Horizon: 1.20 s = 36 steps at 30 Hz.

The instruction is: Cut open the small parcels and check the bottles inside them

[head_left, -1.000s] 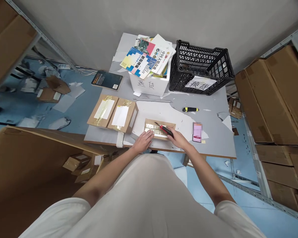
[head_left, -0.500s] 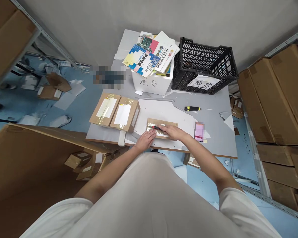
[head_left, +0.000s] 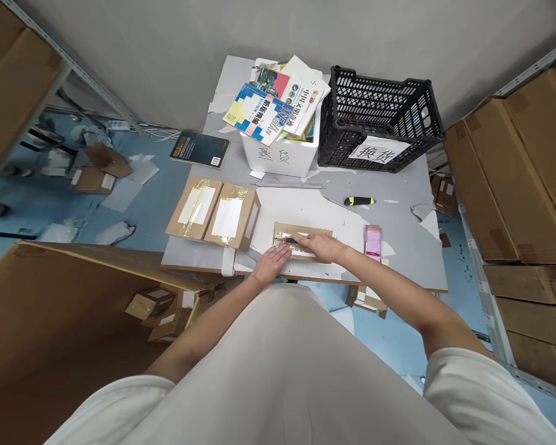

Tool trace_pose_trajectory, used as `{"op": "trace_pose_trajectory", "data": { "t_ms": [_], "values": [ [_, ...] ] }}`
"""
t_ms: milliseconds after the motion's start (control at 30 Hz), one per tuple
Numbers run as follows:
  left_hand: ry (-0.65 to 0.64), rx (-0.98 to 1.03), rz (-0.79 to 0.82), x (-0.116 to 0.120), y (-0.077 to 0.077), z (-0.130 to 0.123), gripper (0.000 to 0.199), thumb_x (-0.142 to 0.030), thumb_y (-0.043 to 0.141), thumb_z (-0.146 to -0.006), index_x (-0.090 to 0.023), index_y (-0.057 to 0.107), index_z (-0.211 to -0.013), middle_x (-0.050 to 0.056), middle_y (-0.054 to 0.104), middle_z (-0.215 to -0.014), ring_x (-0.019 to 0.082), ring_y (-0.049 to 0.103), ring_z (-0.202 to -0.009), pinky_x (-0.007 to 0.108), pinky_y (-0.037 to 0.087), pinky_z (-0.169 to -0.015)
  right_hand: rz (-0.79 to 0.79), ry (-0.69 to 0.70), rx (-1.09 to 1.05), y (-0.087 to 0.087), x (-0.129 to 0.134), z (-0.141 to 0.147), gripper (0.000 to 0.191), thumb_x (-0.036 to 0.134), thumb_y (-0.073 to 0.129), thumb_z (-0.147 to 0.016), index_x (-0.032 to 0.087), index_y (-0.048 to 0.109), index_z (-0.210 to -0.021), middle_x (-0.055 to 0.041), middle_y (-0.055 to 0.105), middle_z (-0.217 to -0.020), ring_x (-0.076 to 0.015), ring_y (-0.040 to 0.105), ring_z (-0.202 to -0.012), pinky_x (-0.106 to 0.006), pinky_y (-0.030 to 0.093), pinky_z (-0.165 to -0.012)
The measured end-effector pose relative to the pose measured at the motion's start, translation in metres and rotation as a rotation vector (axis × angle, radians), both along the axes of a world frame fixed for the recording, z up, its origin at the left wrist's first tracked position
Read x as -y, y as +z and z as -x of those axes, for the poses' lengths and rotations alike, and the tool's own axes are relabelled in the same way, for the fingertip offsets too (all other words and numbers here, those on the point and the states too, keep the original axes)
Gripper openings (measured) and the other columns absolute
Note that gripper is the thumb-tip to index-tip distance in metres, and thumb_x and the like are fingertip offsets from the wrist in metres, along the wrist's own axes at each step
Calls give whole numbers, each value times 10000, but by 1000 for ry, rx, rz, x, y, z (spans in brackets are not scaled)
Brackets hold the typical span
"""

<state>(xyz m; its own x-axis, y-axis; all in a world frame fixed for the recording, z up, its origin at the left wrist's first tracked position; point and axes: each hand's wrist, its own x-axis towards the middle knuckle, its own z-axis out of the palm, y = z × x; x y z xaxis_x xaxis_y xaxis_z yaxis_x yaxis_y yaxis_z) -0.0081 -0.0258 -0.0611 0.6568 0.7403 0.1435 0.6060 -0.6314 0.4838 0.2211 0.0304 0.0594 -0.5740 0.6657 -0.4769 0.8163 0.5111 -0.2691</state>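
A small brown cardboard parcel point(head_left: 324, 233) lies near the table's front edge, with shiny tape across its left part. Resting on the parcel's left front corner, my left hand point(head_left: 272, 262) has its fingers stretched out flat. My right hand point(head_left: 322, 246) is closed around a slim black tool with a red end point(head_left: 288, 240). The tool lies low over the taped surface, pointing left, just beyond my left fingertips. Its working tip is too small to make out. My right palm hides part of the parcel.
Two taped cartons point(head_left: 231, 216) stand left on the table point(head_left: 412, 247). Behind are a white bin point(head_left: 278, 159) heaped with books and a black crate point(head_left: 380, 123). A yellow-black cutter point(head_left: 359, 201) and a phone point(head_left: 373, 241) lie right. A large open carton point(head_left: 74, 321) is at left.
My right elbow has swung a little outward to the right, and the view has shifted slightly. Both hands stay at nearly the same place on the parcel.
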Motion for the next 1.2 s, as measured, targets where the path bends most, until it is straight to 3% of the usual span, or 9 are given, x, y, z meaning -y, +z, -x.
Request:
{"op": "trace_pose_trajectory", "data": {
  "t_ms": [267, 533, 667, 767, 867, 933, 1067, 1133, 1200],
  "values": [
    [14, 39, 22, -1, -3, 0, 543, -36, 321, -874, -184, 491, -1367, 106, 541, -1375, 197, 421, -1351, 436, 357, -1127, -8, -22, 171, 10, 6, -20, 711, 81, 466, -845, 369, 311, -1476, -114, 687, -1066, -262, 673, -927, -329, 465, -776],
    [54, 36, 40, -1, 0, -3, 514, -33, 331, -871, -170, 548, -1316, 113, 563, -1349, 225, 450, -1329, 426, 370, -1106, 1, -199, 293, 30, 35, -113, 726, 28, 455, -796, 383, 408, -1428, -106, 687, -964, -230, 676, -748, -319, 448, -670],
    [80, 57, 72, -1, 4, -6, 515, -35, 351, -847, -172, 564, -1296, 119, 555, -1359, 232, 456, -1327, 428, 361, -1100, -1, -295, 111, 33, 54, -145, 643, 100, 471, -833, 377, 436, -1412, -79, 691, -980, -205, 666, -770, -310, 460, -699],
    [91, 45, 77, 0, 14, -8, 471, -77, 360, -865, -177, 579, -1269, 124, 575, -1337, 245, 480, -1305, 432, 369, -1077, 1, -503, -149, 25, 75, -159, 561, 220, 471, -876, 369, 429, -1415, -50, 695, -1029, -198, 653, -793, -329, 489, -715],
    [102, 39, 79, -5, 28, -9, 397, -222, 464, -884, -195, 571, -1266, 133, 588, -1308, 281, 505, -1267, 451, 368, -1056, 103, -924, -427, 3, 98, -156, 623, 319, 445, -895, 313, 278, -1495, -20, 695, -883, -132, 567, -527, -291, 488, -529],
    [122, 31, 74, -14, 37, -8, 520, -380, 611, -815, -193, 540, -1295, 159, 543, -1340, 341, 460, -1290, 496, 328, -1074, 230, -1129, -599, -15, 111, -143, 673, 380, 474, -878, 281, 251, -1506, -3, 673, -810, -98, 483, -415, -249, 421, -395],
    [175, -62, 97, -42, 48, -8, 1083, -632, 777, -535, -165, 366, -1421, 216, 258, -1526, 451, 169, -1417, 604, 168, -1122, 364, -1265, -836, -41, 123, -113, 728, 483, 571, -821, 256, 339, -1472, 5, 637, -791, -71, 453, -395, -219, 359, -328],
    [153, -119, 143, -55, 49, -8, 1211, -673, 782, -474, -154, 293, -1453, 226, 191, -1547, 452, 114, -1429, 607, 163, -1127, 381, -1289, -917, -46, 124, -105, 770, 509, 602, -800, 256, 332, -1476, 11, 622, -786, -63, 446, -399, -215, 352, -328],
    [123, -126, 160, -63, 47, -9, 1238, -665, 795, -446, -128, 299, -1445, 237, 245, -1519, 442, 150, -1421, 575, 202, -1135, 398, -1302, -972, -50, 125, -102, 797, 524, 619, -788, 256, 325, -1478, 18, 610, -778, -59, 442, -400, -211, 343, -328]
  ]
}}
